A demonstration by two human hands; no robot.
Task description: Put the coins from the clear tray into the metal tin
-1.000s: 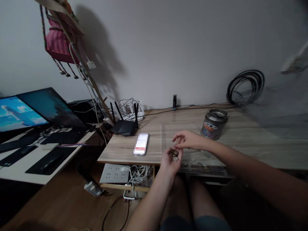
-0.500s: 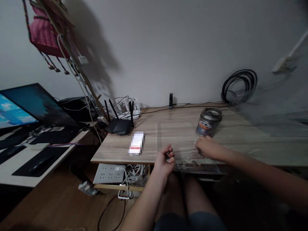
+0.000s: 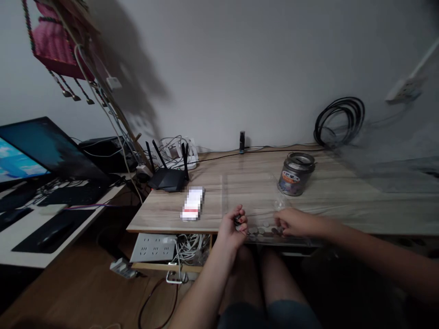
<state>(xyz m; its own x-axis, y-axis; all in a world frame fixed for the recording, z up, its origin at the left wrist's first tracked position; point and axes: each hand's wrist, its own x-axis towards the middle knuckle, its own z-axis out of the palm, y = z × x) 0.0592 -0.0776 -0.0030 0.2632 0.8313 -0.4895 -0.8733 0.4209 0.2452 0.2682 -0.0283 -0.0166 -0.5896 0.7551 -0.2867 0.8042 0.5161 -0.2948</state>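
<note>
Several coins (image 3: 262, 230) lie in a shallow clear plastic tray (image 3: 248, 176) at the desk's front edge. My left hand (image 3: 235, 228) is turned palm up left of them, its fingers curled around a few dark, shiny coins. From the right, my right hand (image 3: 290, 222) comes down with bent fingers, and its fingertips touch the coins on the right side of the pile. Whether something is pinched there is hidden. Behind that hand stands a grey metal-looking can (image 3: 296, 176) with a printed label and a slot in its lid.
A lit phone (image 3: 193, 203) lies on the left of the desk, before a black router (image 3: 168, 179). Coiled black cable (image 3: 339, 121) leans on the wall, and a small dark bottle (image 3: 242, 141) stands there. An open drawer (image 3: 164, 266) holds a power strip and cables.
My right hand has moved down and towards me, from just in front of the can to the coins. My left hand stays in place, curled. The view has shifted slightly.
</note>
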